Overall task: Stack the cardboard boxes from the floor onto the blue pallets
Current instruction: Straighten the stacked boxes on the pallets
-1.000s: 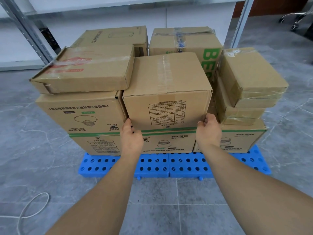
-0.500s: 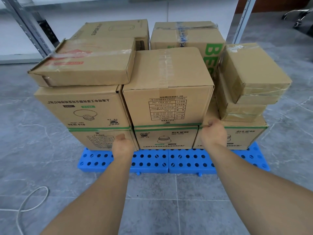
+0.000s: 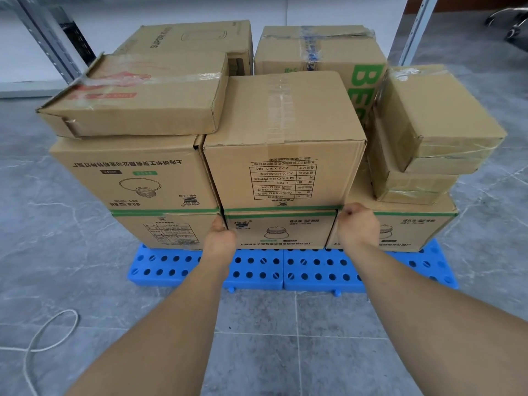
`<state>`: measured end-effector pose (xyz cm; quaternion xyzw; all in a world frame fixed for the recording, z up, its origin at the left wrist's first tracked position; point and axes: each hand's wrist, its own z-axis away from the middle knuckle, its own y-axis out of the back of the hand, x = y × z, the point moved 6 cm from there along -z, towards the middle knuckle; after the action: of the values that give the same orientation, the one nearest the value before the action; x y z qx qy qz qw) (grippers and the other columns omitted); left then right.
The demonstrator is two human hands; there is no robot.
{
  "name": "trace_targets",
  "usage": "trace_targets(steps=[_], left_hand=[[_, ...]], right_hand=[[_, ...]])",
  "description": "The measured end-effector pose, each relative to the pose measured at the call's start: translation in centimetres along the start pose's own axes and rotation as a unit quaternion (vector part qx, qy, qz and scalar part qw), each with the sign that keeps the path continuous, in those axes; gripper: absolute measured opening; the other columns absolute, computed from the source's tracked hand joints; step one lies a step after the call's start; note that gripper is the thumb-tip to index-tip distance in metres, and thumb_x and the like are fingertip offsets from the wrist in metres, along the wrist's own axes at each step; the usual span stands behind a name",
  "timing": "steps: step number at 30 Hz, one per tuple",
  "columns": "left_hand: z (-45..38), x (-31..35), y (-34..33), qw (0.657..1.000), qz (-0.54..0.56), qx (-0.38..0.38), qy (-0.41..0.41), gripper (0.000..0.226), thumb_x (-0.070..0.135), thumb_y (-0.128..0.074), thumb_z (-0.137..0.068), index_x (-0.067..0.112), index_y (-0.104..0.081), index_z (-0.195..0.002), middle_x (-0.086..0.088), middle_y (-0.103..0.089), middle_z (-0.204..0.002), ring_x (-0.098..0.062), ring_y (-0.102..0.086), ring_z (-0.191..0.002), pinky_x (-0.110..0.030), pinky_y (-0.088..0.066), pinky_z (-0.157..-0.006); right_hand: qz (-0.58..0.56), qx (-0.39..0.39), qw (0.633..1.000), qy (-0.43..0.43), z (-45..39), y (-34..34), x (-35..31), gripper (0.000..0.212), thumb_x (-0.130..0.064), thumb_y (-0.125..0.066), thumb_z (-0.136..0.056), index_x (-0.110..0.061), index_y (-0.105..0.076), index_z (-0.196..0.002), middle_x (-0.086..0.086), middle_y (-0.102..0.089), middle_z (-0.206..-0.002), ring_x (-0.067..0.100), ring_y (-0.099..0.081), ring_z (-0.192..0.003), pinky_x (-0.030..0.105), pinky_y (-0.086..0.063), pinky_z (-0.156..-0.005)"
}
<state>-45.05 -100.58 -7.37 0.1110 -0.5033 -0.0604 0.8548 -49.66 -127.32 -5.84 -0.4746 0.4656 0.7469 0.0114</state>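
Hands at the stacked boxes on the blue pallets (image 3: 257, 267).
Left hand (image 3: 220, 241) and right hand (image 3: 357, 227) are curling, holding nothing, at the middle box's (image 3: 283, 155) bottom corners.

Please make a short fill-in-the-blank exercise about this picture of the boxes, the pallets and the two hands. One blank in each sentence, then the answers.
1. The cardboard boxes stand on pallets of ____ colour.
2. The box with the upside-down printed table rests on a lower box that shows a drawing of a ____.
3. On the floor at the left lies a white ____.
4. Both hands, left hand and right hand, are at the ____ layer of boxes.

Answers: blue; lamp; cord; bottom
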Motion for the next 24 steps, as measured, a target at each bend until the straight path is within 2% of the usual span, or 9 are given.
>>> trace_targets(steps=[3,6,9,11,13,15,17,19,24], left_hand=[[-0.2,-0.1,0.0,1.000,-0.008,-0.003,-0.008,0.065,-0.007,-0.032,-0.091,0.022,-0.020,-0.149,0.000,-0.033,-0.150,-0.009,-0.053,-0.103,-0.021,-0.036,-0.096],[-0.4,-0.4,0.2,1.000,-0.012,-0.003,-0.005,0.066,-0.007,-0.032,-0.091,0.021,-0.019,-0.149,-0.001,-0.032,-0.151,0.000,-0.047,-0.073,-0.002,-0.044,-0.056],[-0.1,-1.2,0.1,0.999,-0.048,0.000,0.002,0.058,-0.001,-0.033,-0.093,0.016,-0.023,-0.148,-0.003,-0.038,-0.147,-0.018,-0.056,-0.103,-0.027,-0.049,-0.087],[0.7,-2.1,-0.5,0.992,-0.125,-0.007,-0.014,0.052,0.006,-0.035,-0.095,0.014,-0.026,-0.145,-0.005,-0.056,-0.125,-0.015,-0.054,-0.067,-0.026,-0.045,-0.060],[1.3,-3.2,-1.2,0.975,-0.218,-0.032,-0.029,0.053,0.016,-0.038,-0.096,0.017,-0.023,-0.146,-0.010,-0.055,-0.123,-0.014,-0.050,-0.058,-0.025,-0.041,-0.051],[1.1,-3.7,-1.2,0.953,-0.297,-0.036,-0.047,0.056,0.025,-0.039,-0.096,0.019,-0.018,-0.148,-0.012,-0.039,-0.143,-0.023,-0.059,-0.096,-0.035,-0.050,-0.071],[0.6,-3.7,-0.4,0.944,-0.325,-0.014,-0.056,0.061,0.033,-0.039,-0.097,0.018,-0.012,-0.149,-0.009,-0.026,-0.151,-0.027,-0.038,-0.130,-0.043,-0.045,-0.094],[0.3,-3.6,0.8,0.938,-0.340,0.019,-0.063,0.066,0.040,-0.039,-0.096,0.018,-0.006,-0.150,-0.007,-0.017,-0.155,-0.027,-0.022,-0.140,-0.045,-0.036,-0.104],[-0.1,-3.5,3.2,0.919,-0.372,0.087,-0.094,0.076,0.051,-0.038,-0.093,0.016,-0.001,-0.150,-0.006,-0.004,-0.158,-0.027,-0.011,-0.144,-0.045,-0.015,-0.116]], right_hand=[[-0.006,0.002,1.000,0.000,-0.1,0.0,0.1,0.029,-0.004,-0.038,-0.091,-0.005,-0.065,-0.103,0.018,-0.065,-0.097,0.034,-0.059,-0.088,0.036,-0.050,-0.072],[-0.001,0.009,1.000,0.014,0.2,0.2,0.1,0.031,-0.004,-0.038,-0.091,-0.005,-0.063,-0.109,0.017,-0.065,-0.099,0.030,-0.057,-0.084,0.031,-0.045,-0.068],[0.050,-0.002,0.998,0.026,1.3,-0.2,0.6,0.023,-0.009,-0.039,-0.091,-0.004,-0.061,-0.096,0.013,-0.063,-0.085,0.024,-0.052,-0.068,0.026,-0.038,-0.055],[0.144,-0.052,0.987,0.048,2.6,-1.3,0.6,0.021,-0.016,-0.040,-0.091,-0.006,-0.058,-0.091,0.008,-0.058,-0.079,0.020,-0.050,-0.062,0.023,-0.032,-0.049],[0.222,-0.099,0.963,0.113,4.0,-3.0,-0.3,0.022,-0.023,-0.040,-0.093,-0.008,-0.057,-0.093,0.003,-0.053,-0.080,0.019,-0.050,-0.065,0.023,-0.032,-0.050],[0.240,-0.111,0.949,0.174,4.9,-4.5,-1.6,0.025,-0.027,-0.040,-0.094,-0.009,-0.056,-0.098,0.002,-0.051,-0.082,0.020,-0.051,-0.070,0.024,-0.034,-0.052],[0.236,-0.106,0.945,0.202,5.1,-5.5,-2.6,0.030,-0.033,-0.040,-0.094,-0.010,-0.055,-0.106,0.005,-0.056,-0.094,0.022,-0.056,-0.080,0.026,-0.039,-0.057],[0.238,-0.106,0.941,0.217,5.3,-6.2,-3.1,0.036,-0.037,-0.040,-0.095,-0.010,-0.053,-0.115,0.008,-0.058,-0.110,0.025,-0.059,-0.093,0.028,-0.042,-0.061],[0.250,-0.109,0.931,0.242,6.1,-7.2,-3.7,0.046,-0.043,-0.039,-0.095,-0.011,-0.046,-0.127,0.007,-0.051,-0.126,0.026,-0.054,-0.107,0.029,-0.039,-0.061]])
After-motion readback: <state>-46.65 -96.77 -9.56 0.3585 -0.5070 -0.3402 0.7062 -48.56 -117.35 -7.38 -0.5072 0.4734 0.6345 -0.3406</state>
